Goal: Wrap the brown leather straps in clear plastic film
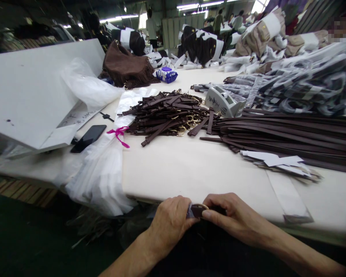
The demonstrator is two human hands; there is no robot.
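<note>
Just off the near edge of the table, both hands hold one dark brown leather strap (pixel 196 211) with a gold ring at its end. My left hand (pixel 173 216) is closed around the strap, where a bit of clear plastic wrap shows by the fingers. My right hand (pixel 230 215) pinches the ring end between thumb and fingers. Beyond them lies a heap of short brown straps (pixel 167 111) with gold buckles. Long brown straps (pixel 288 132) are stacked to the right.
White plastic sleeves (pixel 100 173), tied with a pink ribbon (pixel 120 135), hang over the front edge. A phone (pixel 89 137), a tape dispenser (pixel 223 100), paper strips (pixel 276 161), a brown fringed bag (pixel 125 65) and plastic-wrapped straps (pixel 311 80) lie on the table (pixel 158 169).
</note>
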